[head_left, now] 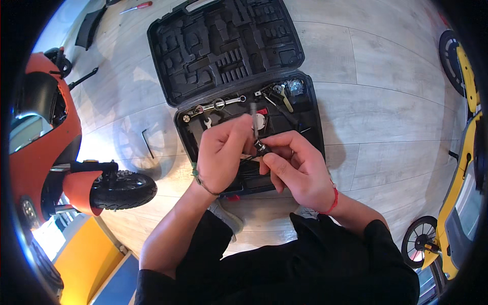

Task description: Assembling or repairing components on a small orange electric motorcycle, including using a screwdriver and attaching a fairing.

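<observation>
Over the open black tool case point(316, 107), both my hands meet at a small black and silver piece point(261, 148) with a thin grey metal shaft point(254, 121) rising from it, slightly blurred. My right hand point(300, 168) pinches the black and silver piece between thumb and fingers. My left hand point(223, 152) is closed beside the shaft, its fingertips mostly hidden; whether it grips the shaft or something else does not show. In the case's lower half lie a ring spanner point(231, 101), an open-ended spanner point(208, 123) and a yellow-green handled tool point(287, 99).
The case lid point(229, 46) lies back with moulded recesses. On the wooden floor are a hex key point(147, 143), a red-handled screwdriver point(137, 7) and a curved black part point(90, 28). An orange ride-on motorbike point(56, 122) stands left, a yellow wheeled vehicle point(460, 203) right.
</observation>
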Available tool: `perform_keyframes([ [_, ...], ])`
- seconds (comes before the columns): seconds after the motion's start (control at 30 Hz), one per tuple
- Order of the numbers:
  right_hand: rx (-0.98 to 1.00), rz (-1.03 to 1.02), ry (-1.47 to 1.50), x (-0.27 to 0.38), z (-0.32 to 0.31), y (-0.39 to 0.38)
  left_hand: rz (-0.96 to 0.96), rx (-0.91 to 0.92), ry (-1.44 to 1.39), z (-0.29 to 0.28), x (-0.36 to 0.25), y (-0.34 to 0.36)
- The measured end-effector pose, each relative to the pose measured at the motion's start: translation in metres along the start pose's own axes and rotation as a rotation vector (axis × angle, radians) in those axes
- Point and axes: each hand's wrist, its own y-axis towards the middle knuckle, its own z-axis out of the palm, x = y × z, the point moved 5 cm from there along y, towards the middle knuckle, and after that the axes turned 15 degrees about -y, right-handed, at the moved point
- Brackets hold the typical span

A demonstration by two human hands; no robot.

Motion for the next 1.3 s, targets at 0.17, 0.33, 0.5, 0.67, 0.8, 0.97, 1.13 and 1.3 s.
perform_keyframes([
  [0.17,-0.097,-0.011,-0.144,-0.019,-0.018,0.007,-0.094,-0.054,-0.135,-0.017,0.031,0.015],
  [0.33,-0.151,0.189,-0.400,-0.089,-0.052,-0.005,-0.085,-0.176,0.183,-0.076,0.113,0.032],
  [0.5,-0.116,0.297,-0.381,-0.114,-0.059,-0.012,0.179,-0.111,0.587,-0.050,0.106,0.066],
  [0.67,-0.156,0.228,-0.380,-0.110,-0.061,0.000,0.324,-0.057,1.057,-0.010,0.102,0.117],
  [0.8,-0.172,0.236,-0.350,-0.107,-0.069,0.003,0.394,0.008,1.456,0.005,0.115,0.135],
  [0.97,-0.208,0.247,-0.352,-0.113,-0.078,0.000,0.483,0.033,1.613,0.020,0.127,0.141],
  [1.13,-0.174,0.277,-0.343,-0.116,-0.084,-0.002,0.394,0.002,1.671,0.034,0.125,0.140],
  [1.3,-0.192,0.253,-0.357,-0.125,-0.093,-0.007,0.203,-0.025,1.607,0.032,0.132,0.145],
])
